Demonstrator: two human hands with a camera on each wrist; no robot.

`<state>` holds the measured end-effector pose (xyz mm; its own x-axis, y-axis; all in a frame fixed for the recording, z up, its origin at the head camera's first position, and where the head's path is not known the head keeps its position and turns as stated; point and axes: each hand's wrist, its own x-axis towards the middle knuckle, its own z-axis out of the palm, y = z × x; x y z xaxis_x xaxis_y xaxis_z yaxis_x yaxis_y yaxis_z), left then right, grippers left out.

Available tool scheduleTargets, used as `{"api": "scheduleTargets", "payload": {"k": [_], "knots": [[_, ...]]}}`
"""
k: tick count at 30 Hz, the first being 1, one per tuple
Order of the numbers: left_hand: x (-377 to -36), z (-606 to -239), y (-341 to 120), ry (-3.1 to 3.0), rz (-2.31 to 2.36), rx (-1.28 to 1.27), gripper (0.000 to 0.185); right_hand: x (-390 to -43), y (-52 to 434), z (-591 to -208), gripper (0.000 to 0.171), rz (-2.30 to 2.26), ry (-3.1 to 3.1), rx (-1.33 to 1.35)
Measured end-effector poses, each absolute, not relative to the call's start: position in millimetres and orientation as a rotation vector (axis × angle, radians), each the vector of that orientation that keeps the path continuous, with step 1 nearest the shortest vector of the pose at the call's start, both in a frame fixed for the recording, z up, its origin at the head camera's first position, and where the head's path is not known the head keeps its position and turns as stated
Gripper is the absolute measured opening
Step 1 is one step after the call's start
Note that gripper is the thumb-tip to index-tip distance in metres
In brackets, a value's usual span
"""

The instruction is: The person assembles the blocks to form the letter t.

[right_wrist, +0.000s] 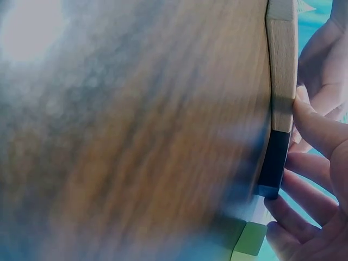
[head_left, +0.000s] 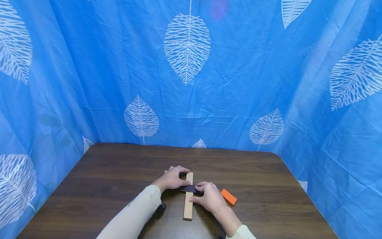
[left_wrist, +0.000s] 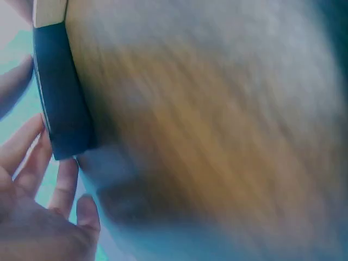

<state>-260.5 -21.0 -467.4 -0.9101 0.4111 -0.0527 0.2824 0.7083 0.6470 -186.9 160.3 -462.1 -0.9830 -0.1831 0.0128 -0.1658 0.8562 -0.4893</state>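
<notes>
Head view: wood bar [head_left: 188, 202] lies flat on tabletop [head_left: 104, 186], long axis 12–6 o'clock, near front edge, centre. Dark block [head_left: 189, 189] sits crosswise on top of bar, approx. mid-length, touching it.

L hand [head_left: 172, 178] at 10 o'clock of the crossing. Grip: fingers curled over far part of bar, thumb against dark block's L end. Pinching bar/block, not spread.

R hand [head_left: 209, 196] at 4 o'clock of the crossing. Grip: index on top of dark block's R end, thumb on near side of it by the bar; pinching block. Other fingers curled, resting on tabletop.

Orange block [head_left: 228, 197] at 3 o'clock of R hand, just beside knuckles, flat on tabletop, skewed. Contact w/ hand: cannot tell.

L wrist view: blurred. Dark block [left_wrist: 60, 92] w/ pale wood above it; fingers [left_wrist: 32, 157] just beside block's lower end.

R wrist view: blurred. Bar [right_wrist: 283, 65] edge-on, dark block [right_wrist: 272, 163] below it; fingertips [right_wrist: 312, 128] touch both at the joint.

Surround: blue curtain w/ white leaf print [head_left: 187, 46] on three sides. Cream sleeves [head_left: 134, 212] on both arms. Small dark object [head_left: 161, 209] under L forearm, unclear what.
</notes>
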Motion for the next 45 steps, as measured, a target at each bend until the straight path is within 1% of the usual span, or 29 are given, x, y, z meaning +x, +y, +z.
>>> {"api": "scheduleTargets", "payload": {"k": [7, 13, 27, 34, 38, 45], "knots": [[-259, -465, -37, 2.688, 0.966, 0.714, 0.061, -187, 158, -462, 0.058, -0.777, 3.003, -0.274], [-247, -462, -40, 2.698, 0.882, 0.865, 0.063, -185, 160, -460, 0.06, -0.778, 3.016, -0.285], [-243, -465, -39, 2.666, 0.871, 0.797, 0.064, -186, 160, -461, 0.059, -0.777, 3.027, -0.321], [-244, -464, -39, 2.686, 0.764, 0.857, 0.07, -186, 161, -462, 0.058, -0.769, 3.025, -0.311], [-245, -462, -39, 2.715, 0.671, 0.903, 0.068, -187, 161, -462, 0.06, -0.765, 3.022, -0.307], [-246, -463, -39, 2.717, 0.696, 0.91, 0.066, -188, 162, -462, 0.061, -0.777, 3.019, -0.314]]}}
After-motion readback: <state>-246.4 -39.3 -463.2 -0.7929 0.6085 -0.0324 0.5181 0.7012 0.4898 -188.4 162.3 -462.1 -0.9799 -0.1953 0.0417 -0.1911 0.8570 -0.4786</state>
